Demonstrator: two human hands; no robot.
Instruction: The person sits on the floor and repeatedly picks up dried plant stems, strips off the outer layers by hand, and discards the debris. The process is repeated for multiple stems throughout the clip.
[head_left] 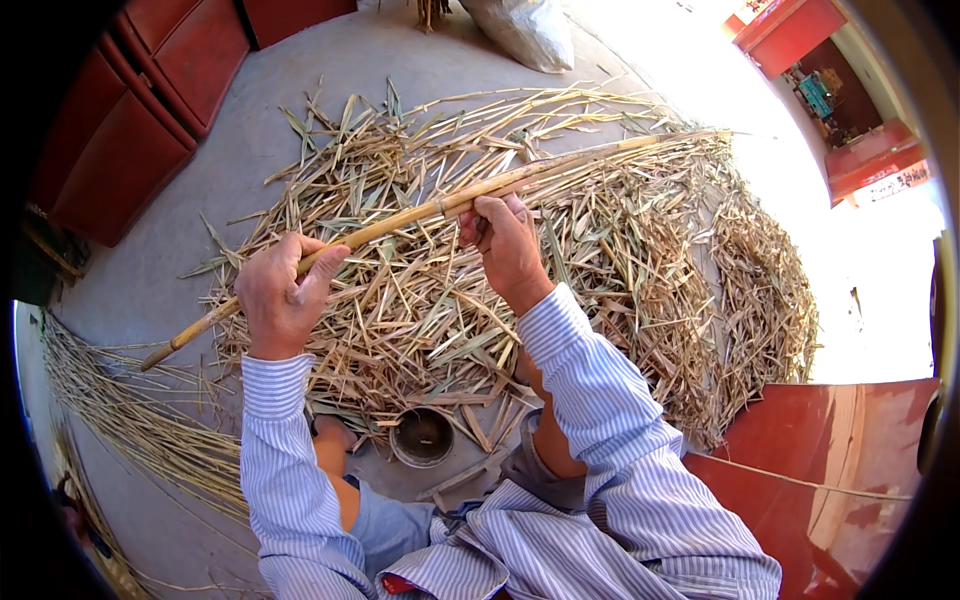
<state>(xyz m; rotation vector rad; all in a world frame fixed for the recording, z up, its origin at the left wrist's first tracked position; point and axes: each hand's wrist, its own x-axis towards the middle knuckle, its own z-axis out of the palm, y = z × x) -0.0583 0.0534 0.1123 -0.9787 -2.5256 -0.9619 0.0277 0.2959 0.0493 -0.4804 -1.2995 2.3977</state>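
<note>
Over grey floor (225, 165), two hands (278, 300) (512, 250) hold one cane (395, 220).

It looked like a home's doorway or yard edge serving as a handicraft workspace: a grey floor (335, 65) heaped with dry leaves (650, 280), a cane (390, 222) being handled above them, stalks (130, 420) lying at the left, a whitish sack (525, 32) beyond, red panels (190, 70) around, and bright sunlit ground (880, 310) at the right.

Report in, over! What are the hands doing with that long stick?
Left hand gripping the yellowish stalk; right hand farther along, exact grip unclear. Stalk slanting, far end upper right. Dry leaves below, nothing blocking hands.
</note>
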